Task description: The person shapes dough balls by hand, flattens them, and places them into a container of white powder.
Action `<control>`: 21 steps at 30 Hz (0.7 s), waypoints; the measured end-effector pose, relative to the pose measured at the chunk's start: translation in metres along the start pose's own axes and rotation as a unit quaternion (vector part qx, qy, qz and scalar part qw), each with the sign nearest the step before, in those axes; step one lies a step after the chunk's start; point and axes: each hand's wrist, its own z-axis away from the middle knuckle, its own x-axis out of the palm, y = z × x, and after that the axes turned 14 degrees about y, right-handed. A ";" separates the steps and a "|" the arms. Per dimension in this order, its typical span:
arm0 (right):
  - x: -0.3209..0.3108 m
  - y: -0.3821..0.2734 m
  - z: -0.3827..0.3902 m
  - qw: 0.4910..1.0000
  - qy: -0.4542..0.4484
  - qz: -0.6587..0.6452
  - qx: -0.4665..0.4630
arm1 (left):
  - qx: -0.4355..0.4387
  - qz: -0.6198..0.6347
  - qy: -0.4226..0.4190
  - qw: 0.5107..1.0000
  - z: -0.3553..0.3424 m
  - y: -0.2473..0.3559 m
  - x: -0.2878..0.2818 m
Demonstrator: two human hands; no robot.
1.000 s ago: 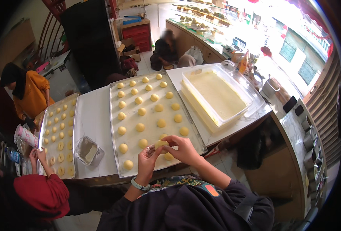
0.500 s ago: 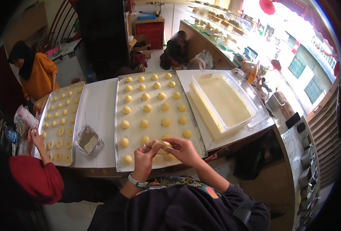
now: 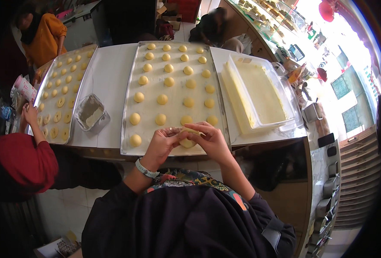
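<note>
Both of my hands meet above the near edge of a large metal tray [image 3: 154,92]. My left hand [image 3: 164,141] and my right hand [image 3: 211,139] pinch one soft pale-yellow dough piece [image 3: 188,142] between thumbs and fingers. Part of that dough is covered by my fingers, so its full shape cannot be made out. Rows of round dough balls [image 3: 162,99] are spaced over the tray, some just beyond my fingertips. A light band circles my left wrist.
Left of me stands a clear tub [image 3: 105,123] with pale powder. Beyond it, a co-worker in a red sleeve [image 3: 31,159] reaches to a second tray [image 3: 71,138] of balls and rings. A large clear plastic bin [image 3: 230,84] with yellowish residue is at right. Two other people are farther back.
The view has tipped downward, so the table sits higher in the picture. My hands stay together on the dough piece, with the fingers shifted around it.
</note>
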 end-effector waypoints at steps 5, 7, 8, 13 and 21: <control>-0.014 0.007 -0.007 0.997 0.000 0.010 0.077 | 0.042 -0.016 0.033 0.998 0.004 0.000 0.005; -0.008 0.002 -0.006 0.998 -0.010 0.006 0.055 | 0.045 -0.010 0.035 0.998 0.004 -0.002 0.005; -0.005 0.001 -0.005 0.999 -0.018 0.001 0.032 | 0.033 -0.013 0.018 0.999 0.003 -0.005 0.001; -0.011 0.005 -0.007 0.996 -0.033 0.006 0.087 | 0.060 -0.010 0.063 0.996 0.007 -0.004 0.000; -0.003 0.007 -0.007 0.998 -0.014 0.025 0.052 | 0.071 -0.021 0.077 0.994 0.007 -0.001 -0.004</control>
